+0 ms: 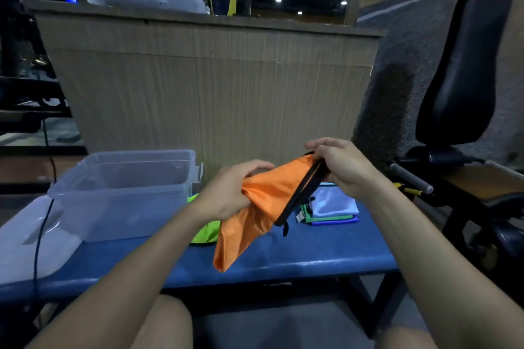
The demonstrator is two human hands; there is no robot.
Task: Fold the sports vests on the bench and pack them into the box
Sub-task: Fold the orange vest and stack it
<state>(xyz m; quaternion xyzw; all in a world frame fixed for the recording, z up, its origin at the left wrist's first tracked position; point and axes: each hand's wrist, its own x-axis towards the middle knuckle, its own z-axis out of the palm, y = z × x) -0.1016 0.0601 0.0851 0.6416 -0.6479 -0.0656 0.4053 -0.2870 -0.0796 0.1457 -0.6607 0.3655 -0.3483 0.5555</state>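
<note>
A person sat at a blue bench [312, 252], seen from a head-worn camera looking down over both forearms. Both hands held an orange sports vest [255, 207] with black trim in the air above the middle of the bench. The left hand [226, 190] gripped the bunched cloth at its upper left, fingers curled over the top of the fabric and thumb underneath. The right hand [343, 167], at about two o'clock from the left, pinched the black-edged end of the vest, fingers close together and bent over it. The vest sagged between the hands, and its loose lower end hung toward six o'clock, reaching the bench's near edge.

A clear plastic box [124, 190] stood open on the bench at nine o'clock from the hands; nothing showed inside it. Its lid [37, 238] lay flat at the bench's left end. A lime-green vest [205, 232] lay on the bench just under the orange one, partly hidden. At three o'clock sat a stack of folded vests [331, 210], white on top, green and blue beneath. A cardboard panel [209, 88] rose behind the bench at twelve o'clock.
</note>
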